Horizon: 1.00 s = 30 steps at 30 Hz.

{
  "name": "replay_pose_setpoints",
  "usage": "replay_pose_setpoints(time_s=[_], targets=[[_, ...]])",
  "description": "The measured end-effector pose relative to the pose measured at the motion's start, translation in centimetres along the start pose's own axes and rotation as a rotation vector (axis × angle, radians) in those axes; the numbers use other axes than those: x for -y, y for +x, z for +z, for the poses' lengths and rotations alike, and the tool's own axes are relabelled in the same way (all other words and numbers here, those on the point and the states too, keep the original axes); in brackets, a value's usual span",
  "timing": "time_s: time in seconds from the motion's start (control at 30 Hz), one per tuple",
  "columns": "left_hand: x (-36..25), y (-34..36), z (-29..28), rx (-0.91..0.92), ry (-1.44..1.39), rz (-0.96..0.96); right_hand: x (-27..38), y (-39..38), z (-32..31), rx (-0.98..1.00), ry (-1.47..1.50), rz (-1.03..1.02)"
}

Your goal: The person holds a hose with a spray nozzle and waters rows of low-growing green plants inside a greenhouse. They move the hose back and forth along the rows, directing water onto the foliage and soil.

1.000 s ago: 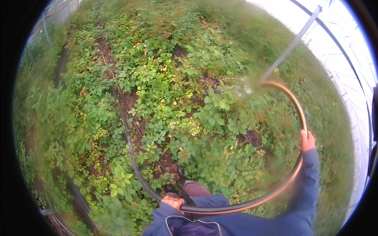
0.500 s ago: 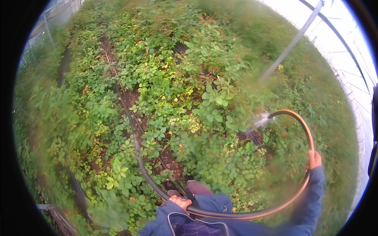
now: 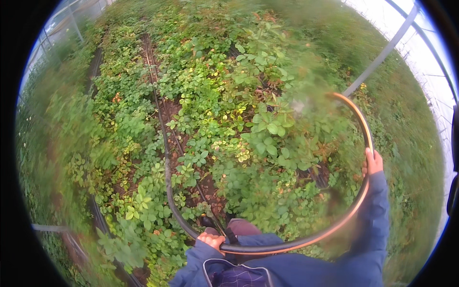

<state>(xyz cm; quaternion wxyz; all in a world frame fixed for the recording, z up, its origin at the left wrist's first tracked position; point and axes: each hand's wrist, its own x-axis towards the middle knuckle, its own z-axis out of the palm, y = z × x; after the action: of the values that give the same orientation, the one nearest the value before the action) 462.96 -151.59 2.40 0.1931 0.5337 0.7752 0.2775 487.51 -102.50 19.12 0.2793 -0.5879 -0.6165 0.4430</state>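
Note:
A black garden hose (image 3: 168,179) with an orange stripe runs up from the ground, past my waist and round in a wide loop on the right. My left hand (image 3: 211,237) is closed round it close to my body. Farther along, my right hand (image 3: 373,162) grips the hose at arm's length, below its curled end. The open end points left over the leafy plants (image 3: 272,122), and a blurred pale patch beside it looks like spraying water. Leaves and blur partly hide the outlet.
Low green and yellowing plants stand on every side. Thin dark pipes (image 3: 152,71) lie along the soil between rows. A grey metal post (image 3: 382,50) slants up at the right, near the white plastic greenhouse wall (image 3: 425,67). Another bar (image 3: 50,228) shows at lower left.
My right hand has lifted farther forward, carrying the hose end up and slightly right. My left hand keeps its hold, shifted slightly left. The water jet shows less distinctly.

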Motion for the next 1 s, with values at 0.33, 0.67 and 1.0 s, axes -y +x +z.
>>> replay_pose_setpoints(time_s=[0.33,0.67,1.0], targets=[[-1.6,2.3,1.3,-0.004,0.055,-0.066,0.8,4.7,1.6,0.050,-0.030,-0.031],[-2.5,-1.1,4.2,-0.283,0.059,0.189,-1.2,-3.7,-3.9,0.063,-0.059,0.017],[-2.8,-9.2,5.8,-0.032,0.096,0.132,-6.8,-16.1,-10.6,-0.040,-0.052,0.081]])
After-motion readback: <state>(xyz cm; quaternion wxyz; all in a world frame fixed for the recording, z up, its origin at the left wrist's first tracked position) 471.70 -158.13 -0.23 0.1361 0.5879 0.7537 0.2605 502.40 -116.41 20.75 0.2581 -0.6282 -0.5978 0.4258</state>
